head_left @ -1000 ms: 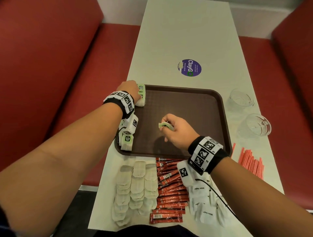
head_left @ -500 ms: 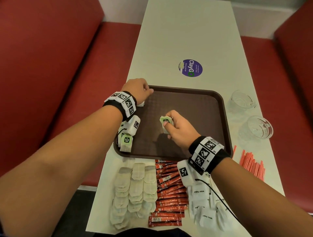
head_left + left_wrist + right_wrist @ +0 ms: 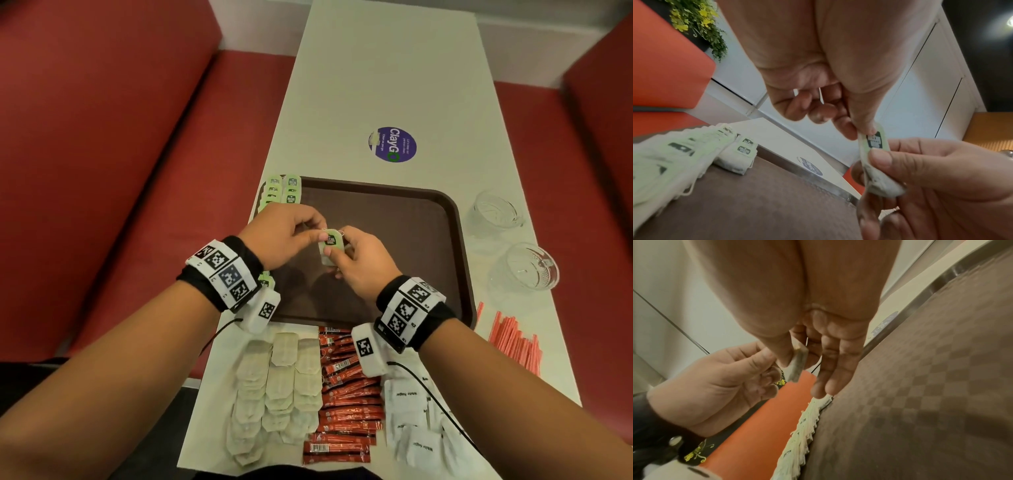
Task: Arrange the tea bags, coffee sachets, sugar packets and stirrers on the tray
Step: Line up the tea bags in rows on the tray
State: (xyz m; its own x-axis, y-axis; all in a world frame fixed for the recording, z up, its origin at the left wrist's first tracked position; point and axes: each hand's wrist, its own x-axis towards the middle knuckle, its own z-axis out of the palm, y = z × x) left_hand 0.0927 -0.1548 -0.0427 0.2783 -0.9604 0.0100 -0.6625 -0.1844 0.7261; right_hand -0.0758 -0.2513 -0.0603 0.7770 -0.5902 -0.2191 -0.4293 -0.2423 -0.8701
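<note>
Left hand [image 3: 284, 236]: pinches the top of the green-tagged white tea bag [image 3: 330, 248].
Right hand [image 3: 359, 263]: pinches its bottom, above the brown plastic tray [image 3: 459, 240].
Tip: lay it flat, beside the row.

The tray [image 3: 394, 219] is dark brown with a faint checkered texture. The tea bag [image 3: 331, 245] over it is pale with a light green tag printed in black. The table [image 3: 387, 68] is off-white, its round sticker [image 3: 392, 144] purple with white lettering. The benches [image 3: 85, 137] are red. The sachets [image 3: 346, 404] are red, the stirrers [image 3: 513, 337] orange-red, the sugar packets [image 3: 411, 411] white with black print.
</note>
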